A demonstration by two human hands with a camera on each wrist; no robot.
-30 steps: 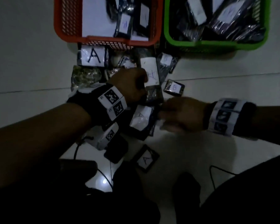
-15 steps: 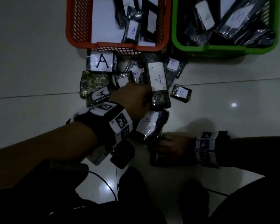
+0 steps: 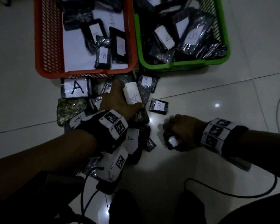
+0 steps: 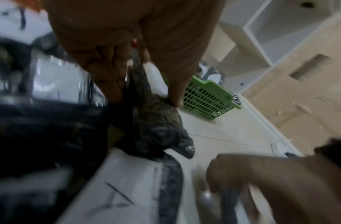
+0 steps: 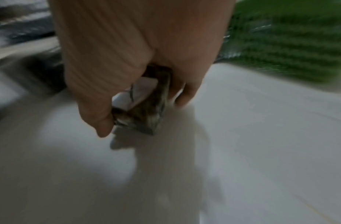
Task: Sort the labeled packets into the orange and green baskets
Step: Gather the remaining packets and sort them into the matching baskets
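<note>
On the tiled floor (image 3: 200,159), just in front of the orange basket (image 3: 44,46), the left hand (image 3: 118,102) grips a long packet labeled A (image 3: 133,96), thumb on one side and fingers on the other; the packet's long axis runs from the orange basket's near rim back toward the person, tilted slightly right. The right hand (image 3: 181,133) is clenched around a small dark packet (image 3: 172,140) above bare floor, well short of the green basket (image 3: 223,38). The head view shows only a pale patch of it; the right wrist view shows its white label with a dark stroke, the letter unreadable through blur. The left wrist view shows crumpled dark wrap below the thumb.
</note>
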